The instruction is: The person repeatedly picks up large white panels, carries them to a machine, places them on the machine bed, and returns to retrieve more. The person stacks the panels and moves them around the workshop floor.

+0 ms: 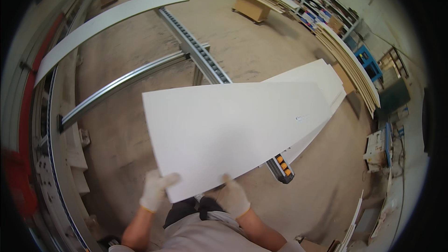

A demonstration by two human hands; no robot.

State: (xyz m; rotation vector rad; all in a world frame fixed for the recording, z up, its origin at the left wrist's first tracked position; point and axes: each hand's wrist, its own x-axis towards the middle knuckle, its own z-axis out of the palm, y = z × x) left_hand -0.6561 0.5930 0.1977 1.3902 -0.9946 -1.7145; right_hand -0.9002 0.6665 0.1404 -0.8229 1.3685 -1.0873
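A large white panel (224, 126) spans the middle of the view, its near end by my body. My left hand (156, 189), in a white glove, grips the near left corner with the thumb on top. At the near right edge my right hand (232, 196), also gloved, is closed on the same panel, thumb over the face and fingers hidden below. Beneath its far right part lie more white panels (322, 74), fanned out at an angle. A roller rail (196, 46) runs under the panels, with its orange-wheeled end (283, 167) showing at the right.
Another long white panel (112, 17) lies across the machine at the upper left, beside a red beam (35, 79). A metal crossbar (126, 81) joins the machine to the roller rail. Stacked boards (350, 65) and loaded shelves (317, 7) stand at the far right.
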